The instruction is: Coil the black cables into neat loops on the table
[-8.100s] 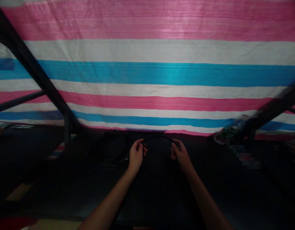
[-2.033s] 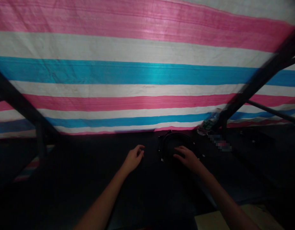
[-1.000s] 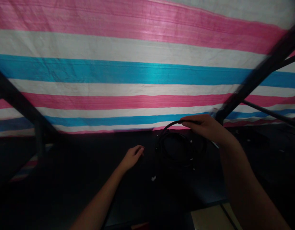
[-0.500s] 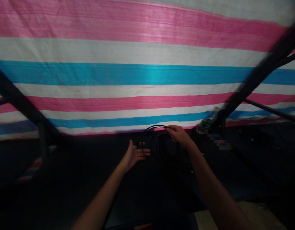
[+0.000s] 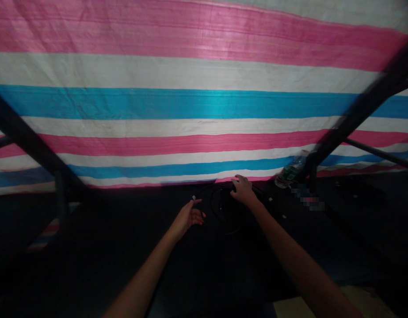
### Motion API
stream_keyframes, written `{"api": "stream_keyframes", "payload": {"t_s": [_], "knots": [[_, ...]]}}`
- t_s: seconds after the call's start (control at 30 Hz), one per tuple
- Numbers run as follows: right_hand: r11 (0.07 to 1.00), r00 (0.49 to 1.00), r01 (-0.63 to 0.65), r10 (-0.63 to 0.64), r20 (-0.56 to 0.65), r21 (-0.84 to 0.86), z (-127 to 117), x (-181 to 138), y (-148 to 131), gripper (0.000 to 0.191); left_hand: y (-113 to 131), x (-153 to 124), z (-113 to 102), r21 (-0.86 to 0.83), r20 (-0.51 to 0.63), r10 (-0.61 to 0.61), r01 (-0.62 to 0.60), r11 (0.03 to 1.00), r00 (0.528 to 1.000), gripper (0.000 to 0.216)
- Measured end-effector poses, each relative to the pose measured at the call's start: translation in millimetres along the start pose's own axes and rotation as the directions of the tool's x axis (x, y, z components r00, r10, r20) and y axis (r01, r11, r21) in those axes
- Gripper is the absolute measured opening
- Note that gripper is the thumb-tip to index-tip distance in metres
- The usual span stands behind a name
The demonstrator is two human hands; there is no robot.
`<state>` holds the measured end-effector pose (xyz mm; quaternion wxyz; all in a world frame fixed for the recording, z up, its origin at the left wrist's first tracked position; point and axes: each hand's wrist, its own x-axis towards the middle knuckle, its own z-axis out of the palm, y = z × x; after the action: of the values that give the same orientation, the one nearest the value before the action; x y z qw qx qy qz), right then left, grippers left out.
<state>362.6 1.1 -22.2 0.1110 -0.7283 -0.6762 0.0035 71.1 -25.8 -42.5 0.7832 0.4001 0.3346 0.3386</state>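
A coil of thin black cable lies on a dark table, hard to make out against the dark surface. My left hand is curled at the coil's left side, fingers pinched on a cable end with a small pale tip. My right hand rests on the far top of the coil, fingers bent over the cable near the striped sheet. The lower part of the coil fades into shadow.
A pink, white and blue striped sheet hangs just behind the table. Dark metal frame bars slant at left and right. A clear plastic bottle leans at the back right. Small pale bits lie right of the coil.
My right hand lifted the coil off the right of the table, carried it left and lowered it. My left hand opened, then closed on the cable end.
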Motion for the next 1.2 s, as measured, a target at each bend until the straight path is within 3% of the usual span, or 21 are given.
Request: {"api": "stream_keyframes", "payload": {"t_s": [0.07, 0.17, 0.27, 0.43, 0.67, 0.83, 1.2], "knots": [[0.995, 0.999, -0.01, 0.013, 0.034, -0.095, 5, 0, -1, 0.052, -1, 0, 0, 0.014, 0.004, 0.01, -0.01, 1.0, 1.0, 0.055], [0.995, 0.998, -0.013, 0.019, 0.058, -0.101, 8, 0, -1, 0.045, -4, 1, -1, 0.028, -0.014, 0.023, -0.022, 0.999, 1.0, 0.053], [0.994, 0.997, -0.029, 0.036, 0.061, -0.106, 9, 1, 3, 0.05, -7, 4, -3, 0.075, -0.028, 0.031, -0.029, 0.997, 0.999, 0.051], [0.991, 0.985, -0.012, 0.034, 0.17, -0.13, 7, 7, 11, 0.056, -12, 7, -5, 0.16, 0.003, 0.053, -0.053, 0.986, 0.999, 0.05], [0.986, 0.985, -0.046, 0.071, 0.159, -0.16, 5, 11, 16, 0.055, -13, 7, -6, 0.21, -0.001, 0.049, -0.047, 0.977, 0.999, 0.049], [0.982, 0.986, -0.056, 0.083, 0.147, -0.179, 0, 15, 19, 0.041, -14, 9, -7, 0.219, 0.005, 0.041, -0.041, 0.975, 0.999, 0.044], [0.988, 0.987, -0.037, 0.061, 0.151, -0.152, -25, 17, 21, 0.029, -13, 8, -7, 0.264, 0.016, 0.062, -0.064, 0.962, 0.998, 0.045]]}}
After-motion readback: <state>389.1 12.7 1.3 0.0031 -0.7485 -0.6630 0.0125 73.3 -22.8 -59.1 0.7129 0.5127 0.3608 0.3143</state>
